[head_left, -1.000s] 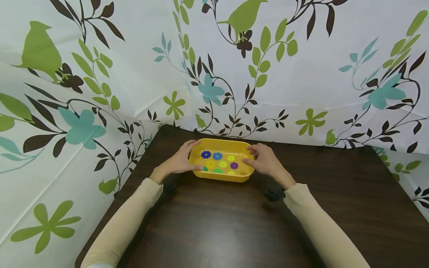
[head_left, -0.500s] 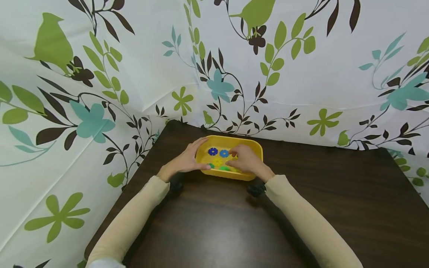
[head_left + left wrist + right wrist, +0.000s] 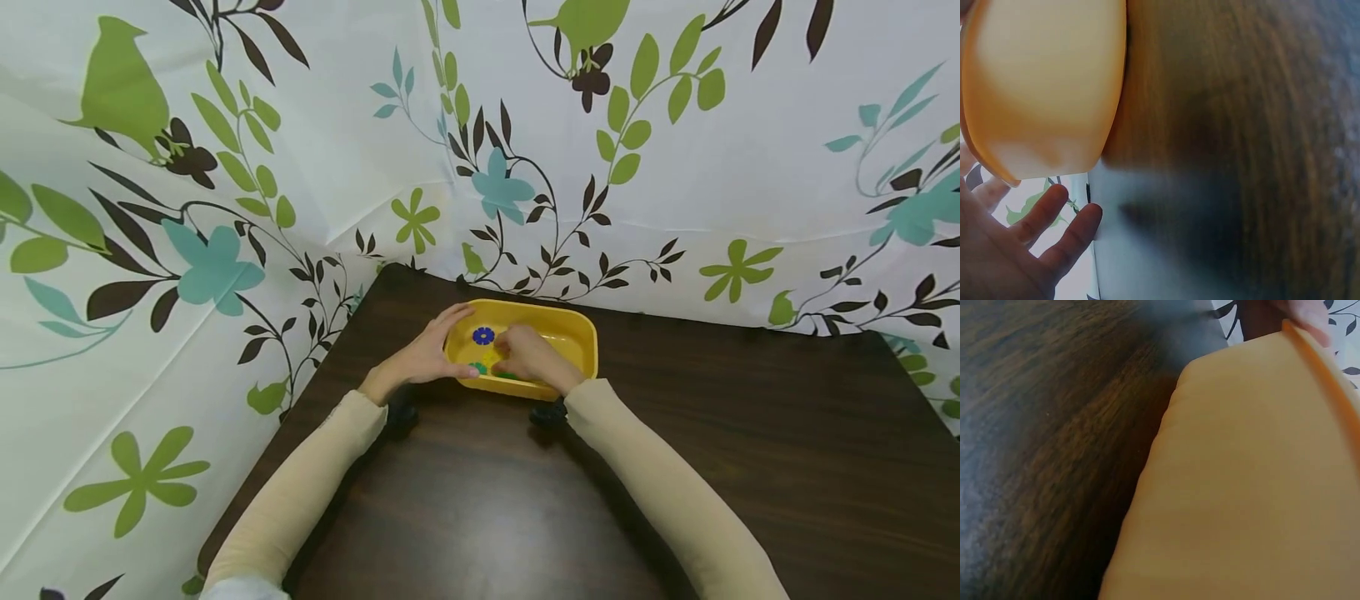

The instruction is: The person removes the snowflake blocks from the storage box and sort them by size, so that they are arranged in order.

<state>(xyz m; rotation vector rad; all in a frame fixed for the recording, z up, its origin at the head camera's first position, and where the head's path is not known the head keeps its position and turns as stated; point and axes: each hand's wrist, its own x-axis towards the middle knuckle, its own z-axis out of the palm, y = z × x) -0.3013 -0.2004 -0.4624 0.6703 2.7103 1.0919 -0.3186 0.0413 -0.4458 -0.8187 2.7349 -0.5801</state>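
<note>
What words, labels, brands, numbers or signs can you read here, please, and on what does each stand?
None can be read in any view.
Yellow tray and dark table: no visible lettering.
Patterned backdrop: only birds, flowers and leaves.
Small coloured pieces in the tray: too small to tell.

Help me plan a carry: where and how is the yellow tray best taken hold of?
Probably by the rim of the yellow tray at both short ends, one hand coming from each side. It is oblong with raised walls; the left hand spans one end and the other is uncovered. Keep it level: a dark blue piece and others lie inside.
</note>
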